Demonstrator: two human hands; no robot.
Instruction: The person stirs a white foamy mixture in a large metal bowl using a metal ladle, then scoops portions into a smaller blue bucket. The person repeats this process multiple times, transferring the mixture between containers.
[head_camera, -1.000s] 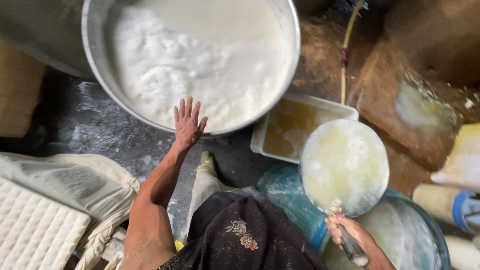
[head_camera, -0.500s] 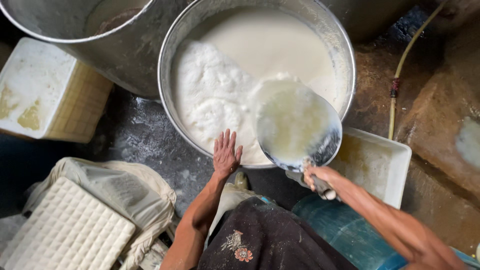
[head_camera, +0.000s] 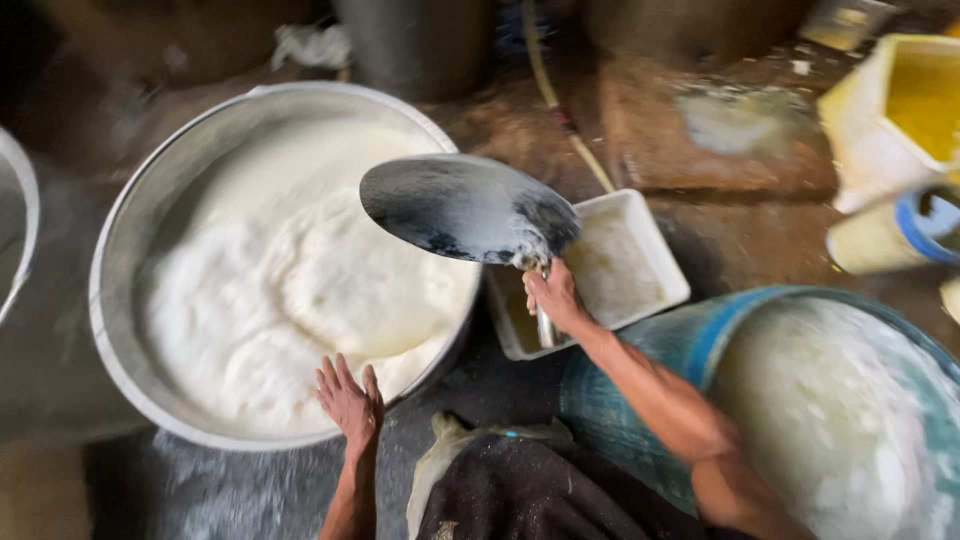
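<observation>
The fingers (head_camera: 540, 290) of the right hand (head_camera: 553, 297) are clenched around the short metal handle (head_camera: 545, 325) of a wide, shallow, round metal ladle (head_camera: 468, 209), which is held tilted over the right-hand rim of a large round steel basin (head_camera: 118, 330). The fingers of the left hand (head_camera: 348, 398) are released and spread, with the palm laid flat against the basin's near rim; nothing is grasped by it.

The basin is seen filled almost to the brim with soft white curd (head_camera: 290, 290), heaped and folded across most of the surface. The ladle's dish is nearly bare, with only a thin white film and a streak left near the handle, so its load is judged already tipped out. A blue round barrel (head_camera: 690, 340) at the lower right is seen holding more white, lumpy material (head_camera: 830, 420), so more is judged left to be moved.

Just beside the basin, behind the ladle handle, a white rectangular plastic tray (head_camera: 660, 262) with cloudy yellowish liquid is set on the wet floor. At the upper right a yellow-white squarish tub (head_camera: 860, 130) and a pale container with a blue round rim (head_camera: 905, 225) are placed close together. No label or sign can be made out on any of them.
</observation>
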